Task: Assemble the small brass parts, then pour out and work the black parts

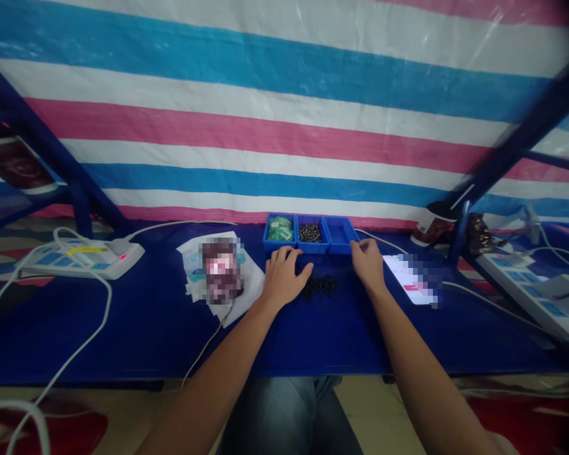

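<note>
My left hand rests palm down with its fingers spread, in front of the blue bins. By its thumb lies a loose pile of small black pieces, too small to name, on the blue table. My right hand is closed, thumb and fingers pressed together, close to the front right corner of the right blue bin. What it pinches, if anything, is hidden. The middle bin holds many small dark and brass-coloured metal parts. Green plastic packets fill the left bin.
A phone with a cable lies on white paper at left; another lit phone is at right. Power strips with white cables stand on both sides. A paper cup is at the back right, before a striped sheet.
</note>
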Demonstrator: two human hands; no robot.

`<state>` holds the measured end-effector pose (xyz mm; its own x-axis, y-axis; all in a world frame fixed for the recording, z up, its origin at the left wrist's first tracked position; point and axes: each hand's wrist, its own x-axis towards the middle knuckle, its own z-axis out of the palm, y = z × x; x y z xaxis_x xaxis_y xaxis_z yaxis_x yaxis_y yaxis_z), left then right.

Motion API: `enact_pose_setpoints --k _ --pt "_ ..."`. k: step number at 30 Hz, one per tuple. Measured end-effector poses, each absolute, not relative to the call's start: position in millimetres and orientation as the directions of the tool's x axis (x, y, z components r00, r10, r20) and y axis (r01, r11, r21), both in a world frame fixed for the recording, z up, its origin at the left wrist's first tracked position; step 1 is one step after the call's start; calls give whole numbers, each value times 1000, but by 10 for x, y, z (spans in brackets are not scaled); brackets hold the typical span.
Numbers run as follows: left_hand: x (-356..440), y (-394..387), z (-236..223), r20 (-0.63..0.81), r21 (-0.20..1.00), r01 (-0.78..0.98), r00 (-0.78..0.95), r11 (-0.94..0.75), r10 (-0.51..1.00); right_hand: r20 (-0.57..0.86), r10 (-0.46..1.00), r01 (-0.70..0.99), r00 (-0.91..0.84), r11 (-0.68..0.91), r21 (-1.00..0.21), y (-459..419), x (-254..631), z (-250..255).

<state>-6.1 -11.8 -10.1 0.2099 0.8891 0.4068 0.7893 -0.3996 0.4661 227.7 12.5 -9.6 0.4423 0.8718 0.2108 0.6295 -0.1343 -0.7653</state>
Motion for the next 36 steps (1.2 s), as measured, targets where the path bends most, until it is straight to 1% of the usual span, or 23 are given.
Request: enact_pose_setpoints --k 2,5,9,12,23,28,31,36 --pt "-59 -128 -110 381 449 790 253 -417 889 188 926 738 326 -125 -663 98 2248 -85" --pt "-52 -139 -116 349 425 783 321 -454 880 93 978 795 188 -96 -599 79 2172 -91" --pt "-39 -146 -103 302 398 774 396 -492 867 29 984 837 173 -132 -531 68 2086 -103" --pt "-34 -150 -86 282 389 767 429 -511 858 11 983 861 182 -154 -485 65 2048 -101" --pt "-39 -183 -38 267 428 709 493 -560 828 54 997 903 53 -25 -429 95 2028 -123" --pt "-36 -187 -47 286 430 690 508 -582 813 91 995 912 -38 72 -405 72 2014 -145" --pt "-34 -192 -44 293 433 677 518 -595 803 134 991 914 -27 79 -397 23 1975 -161" --pt "-31 -204 -10 282 433 676 527 -596 802 166 985 914 53 19 -405 -33 1902 -144"
